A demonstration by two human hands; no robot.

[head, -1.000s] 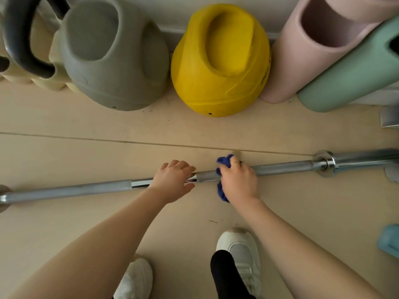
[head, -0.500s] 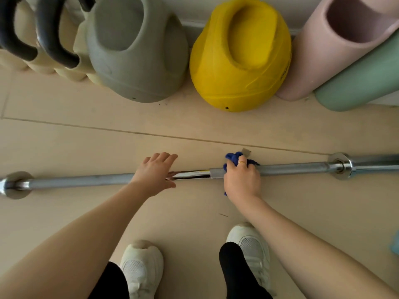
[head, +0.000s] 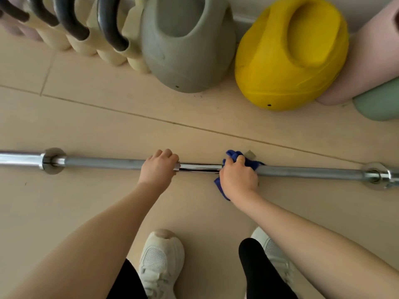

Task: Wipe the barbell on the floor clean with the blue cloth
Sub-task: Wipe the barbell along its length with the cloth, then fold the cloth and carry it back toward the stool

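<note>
Left hand [head: 158, 167] now curled onto barbell [head: 103, 163], right hand [head: 238, 180] clamping blue cloth [head: 232, 155] there; kettlebells [head: 185, 46] beyond.

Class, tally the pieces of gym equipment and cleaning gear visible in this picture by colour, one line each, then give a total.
Silver: 1, the barbell
Blue: 1, the blue cloth under the right hand
Grey: 1, the grey kettlebell
Yellow: 1, the yellow kettlebell
Pink: 1, the pink roller
Green: 1, the green roller
Total: 6, leaving out the partly cropped cream weights with black handles, whose number is unclear.
</note>
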